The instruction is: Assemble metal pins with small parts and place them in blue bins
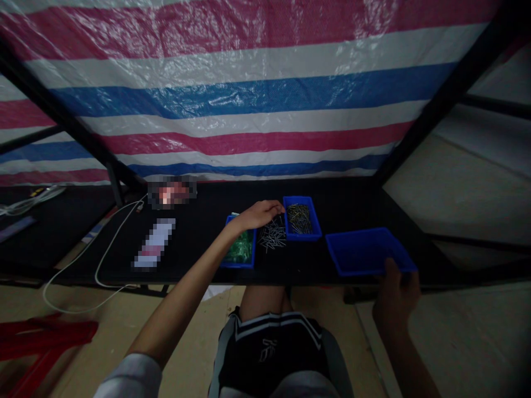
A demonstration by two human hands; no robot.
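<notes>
My left hand reaches across the black table, its fingers curled down at the near left corner of a small blue tray of metal pins. Just below that hand lies a loose pile of metal pins. Under my forearm sits a blue tray with green parts. My right hand grips the near edge of a larger, empty blue tray at the table's front right.
A white cable loops off the table's front left edge. Two blurred items lie to the left. A striped tarp hangs behind. Black frame bars flank the table. A red stool stands lower left.
</notes>
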